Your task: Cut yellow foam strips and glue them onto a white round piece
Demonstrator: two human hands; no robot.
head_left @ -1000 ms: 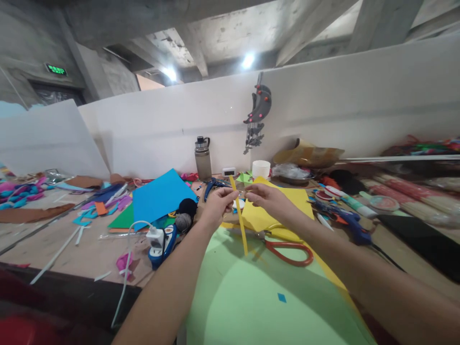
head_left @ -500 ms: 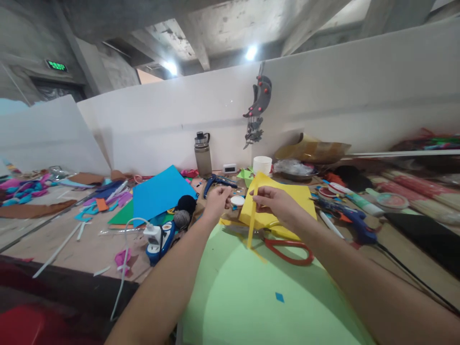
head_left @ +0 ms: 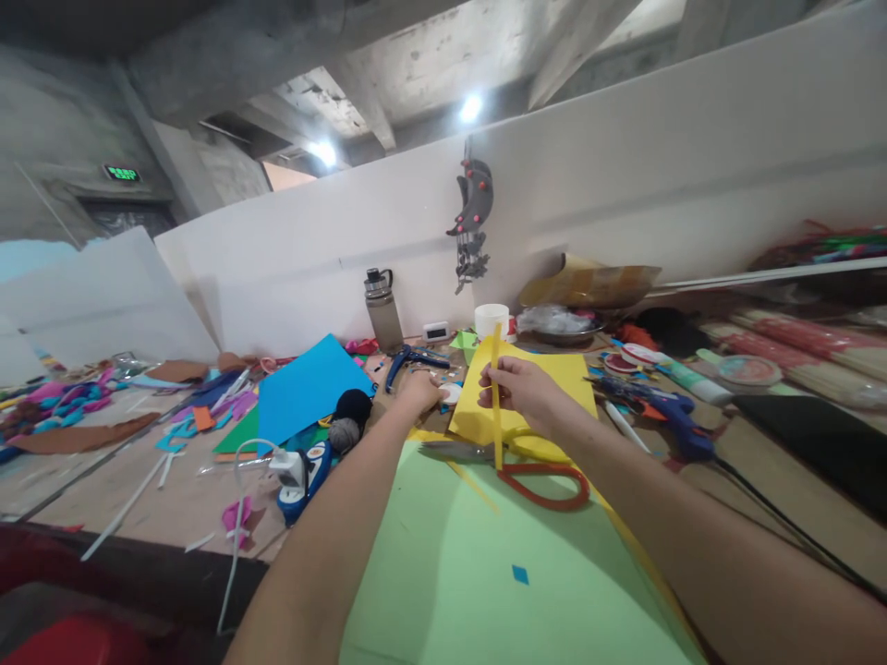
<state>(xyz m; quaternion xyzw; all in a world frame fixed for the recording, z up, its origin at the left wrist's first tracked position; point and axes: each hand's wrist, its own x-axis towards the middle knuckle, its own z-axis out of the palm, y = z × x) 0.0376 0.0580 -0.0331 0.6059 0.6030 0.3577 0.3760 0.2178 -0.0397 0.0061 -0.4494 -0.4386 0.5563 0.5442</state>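
Handed over! The right hand (head_left: 516, 390) alone pinched the yellow paper strip (head_left: 497, 429) upright over the scissors (head_left: 544, 447); the left hand (head_left: 419, 392), grip unclear, had dropped beside the white disc (head_left: 452, 393).

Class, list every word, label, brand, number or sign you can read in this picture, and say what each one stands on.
"EXIT": on the green sign at upper left; its upper line is too blurred to read.
Small white device near the picture's centre: its display is too small to read.
No other text is legible.
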